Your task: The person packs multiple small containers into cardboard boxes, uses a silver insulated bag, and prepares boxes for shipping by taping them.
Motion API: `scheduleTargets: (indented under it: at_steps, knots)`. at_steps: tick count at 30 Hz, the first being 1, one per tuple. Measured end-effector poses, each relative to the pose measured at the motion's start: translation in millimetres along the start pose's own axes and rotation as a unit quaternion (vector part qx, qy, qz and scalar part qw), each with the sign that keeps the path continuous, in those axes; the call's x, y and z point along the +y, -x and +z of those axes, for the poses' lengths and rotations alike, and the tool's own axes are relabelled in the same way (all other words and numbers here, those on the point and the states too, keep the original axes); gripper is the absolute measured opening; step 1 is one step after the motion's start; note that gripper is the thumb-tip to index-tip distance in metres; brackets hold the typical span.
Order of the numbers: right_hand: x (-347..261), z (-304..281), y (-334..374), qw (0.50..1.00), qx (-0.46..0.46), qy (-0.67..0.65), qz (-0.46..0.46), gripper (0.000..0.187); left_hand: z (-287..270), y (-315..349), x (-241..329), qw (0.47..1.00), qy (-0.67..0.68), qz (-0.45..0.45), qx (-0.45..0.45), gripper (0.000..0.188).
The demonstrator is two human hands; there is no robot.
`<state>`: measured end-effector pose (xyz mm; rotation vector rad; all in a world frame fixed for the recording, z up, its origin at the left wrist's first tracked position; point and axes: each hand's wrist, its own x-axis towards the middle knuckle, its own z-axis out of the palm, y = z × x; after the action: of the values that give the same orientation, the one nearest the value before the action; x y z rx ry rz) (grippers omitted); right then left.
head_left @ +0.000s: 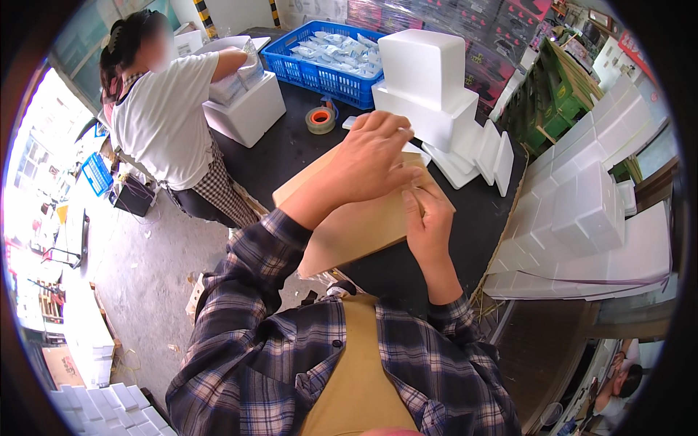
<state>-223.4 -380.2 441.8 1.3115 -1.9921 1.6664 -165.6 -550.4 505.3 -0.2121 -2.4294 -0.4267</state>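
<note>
A flat brown cardboard box (356, 231) lies at an angle over the near edge of the black table, in front of my body. My left hand (372, 156) is above its far side, fingers bent and closed. Whatever is between those fingertips, if anything, is too small or hidden to name. My right hand (429, 218) is closed at the box's right end, with the thumb on top and the fingertips partly hidden. The two hands almost meet at that corner. A roll of tape (320, 120) with an orange core lies beyond the box, left of my left hand.
On the black table (476, 211), white foam boxes (422, 69) stand stacked, with foam lids (472, 156) beside them. A blue crate (291, 62) holds several white packets. At the left, a person (163, 109) reaches into a foam box (251, 112). More foam boxes (589, 203) line the right.
</note>
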Motion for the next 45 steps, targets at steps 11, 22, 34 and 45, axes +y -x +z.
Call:
scheduleTargets:
  at_steps: [11, 22, 34, 45]
  knots:
    - [18.4, 1.1, -3.1, 0.995, 0.014, 0.002, 0.101, 0.024, 35.9, 13.8, 1.0, 0.980, 0.100, 0.131, 0.113, 0.006]
    - [129.7, -76.5, 51.9, 0.950, 0.180, -0.055, 0.249, 0.036, -40.2, 183.4, -87.8, 0.699, 0.432, -0.347, 0.452, 0.009]
    - [82.4, -115.8, 72.2, 0.937, 0.200, -0.219, 0.183, 0.025, -121.3, 168.2, -86.8, 0.834, 0.212, -0.371, 0.349, 0.026]
    - [-43.4, -124.7, 100.7, 0.984, -0.095, -0.145, -0.041, 0.011, 51.7, 113.4, 56.2, 0.788, -0.047, -0.039, -0.613, 0.051]
